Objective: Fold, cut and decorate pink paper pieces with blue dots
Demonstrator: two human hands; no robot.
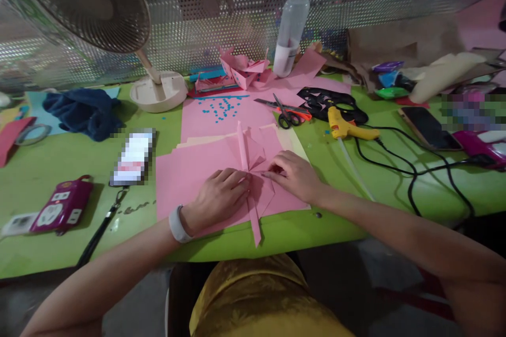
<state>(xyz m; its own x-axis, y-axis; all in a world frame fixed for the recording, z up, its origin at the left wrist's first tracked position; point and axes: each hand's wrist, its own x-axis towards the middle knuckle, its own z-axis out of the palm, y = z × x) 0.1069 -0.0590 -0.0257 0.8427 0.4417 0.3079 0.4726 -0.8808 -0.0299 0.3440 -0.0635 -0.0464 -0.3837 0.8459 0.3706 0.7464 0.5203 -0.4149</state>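
Note:
A folded pink paper piece (pixel 259 189) lies on a stack of pink sheets (pixel 182 171). A long, narrow pink paper strip (pixel 242 145) runs through its middle, its pointed lower end near the table's front edge. My left hand (pixel 221 195), with a pale band at the wrist, rests on the sheets with its fingers bent and closed over the strip's middle. From the other side, my right hand (pixel 294 175) pinches at the folded paper's right part, thumb and forefinger close together. What lies right under the fingertips is partly hidden.
Black-handled scissors (pixel 288 116), a cutter and a yellow glue gun (pixel 348 126) with its cord lie right of the stack. Behind are tiny blue paper bits (pixel 221 108), folded pink pieces (pixel 245 71) and a bottle (pixel 290 37). A fan (pixel 158 89) and phone (pixel 134 155) stand left.

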